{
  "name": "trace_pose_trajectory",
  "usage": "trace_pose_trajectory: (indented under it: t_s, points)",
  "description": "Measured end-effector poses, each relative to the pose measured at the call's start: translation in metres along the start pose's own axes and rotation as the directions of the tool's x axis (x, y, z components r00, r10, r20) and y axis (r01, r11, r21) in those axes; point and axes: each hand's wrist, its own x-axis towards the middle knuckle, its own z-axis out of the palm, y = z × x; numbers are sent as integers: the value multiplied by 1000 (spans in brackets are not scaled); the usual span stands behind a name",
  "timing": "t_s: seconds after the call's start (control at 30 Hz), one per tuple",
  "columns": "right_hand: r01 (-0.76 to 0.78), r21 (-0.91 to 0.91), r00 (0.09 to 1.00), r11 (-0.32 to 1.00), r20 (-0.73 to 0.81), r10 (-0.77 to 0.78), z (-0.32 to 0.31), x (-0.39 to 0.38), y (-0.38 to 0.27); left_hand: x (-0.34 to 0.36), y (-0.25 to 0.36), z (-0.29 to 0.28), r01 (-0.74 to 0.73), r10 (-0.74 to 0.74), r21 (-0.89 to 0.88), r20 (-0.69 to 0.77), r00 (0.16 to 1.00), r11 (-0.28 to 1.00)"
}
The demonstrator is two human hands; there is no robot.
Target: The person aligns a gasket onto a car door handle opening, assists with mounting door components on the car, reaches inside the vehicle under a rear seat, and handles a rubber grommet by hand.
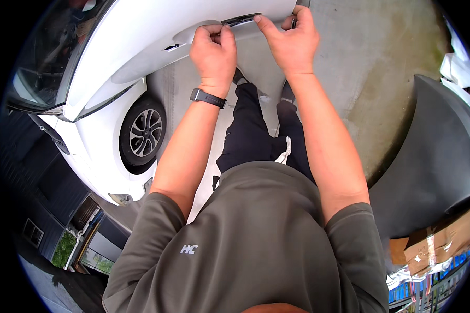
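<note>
A narrow black strip-like part (241, 20) lies along the outer face of the white car door (156, 26), at the top of the view. My left hand (213, 55) pinches its left end, thumb and fingers pressed together. At the other end, the thumb of my right hand (296, 44) presses on the part, while the other fingers curl near the door's edge. A dark band, perhaps a ring, shows among those fingers. Left of my left hand are a shallow recess and a small dark opening (171, 47) in the door panel. A dark wristband (208, 98) circles my left wrist.
The white car's front wheel (142, 133) and fender (91, 151) are at the left. Underfoot is a concrete floor (344, 68). A large dark curved panel (428, 161) stands at the right, with cardboard (454, 235) and a blue-and-grey rack below it.
</note>
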Motion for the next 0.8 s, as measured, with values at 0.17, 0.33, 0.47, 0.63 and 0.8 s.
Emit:
trace_pose_trajectory:
  t_s: [0.17,0.33,0.47,0.63,0.8]
  points:
    - [22,19,1000,1000,9,-22,-9,4,5,-3,5,0,-23,23,141,2,1000,990]
    - [57,37,997,998,41,-59,-9,10,14,0,7,-2,-40,37,253,18,999,967]
    - [57,112,997,992,51,-63,-9,14,21,0,7,-2,-31,19,265,46,999,964]
    - [104,137,994,985,30,-109,-9,14,23,1,6,-3,-74,69,249,29,997,966]
    - [158,163,987,974,-55,-151,3,14,42,2,16,1,-69,55,265,61,997,962]
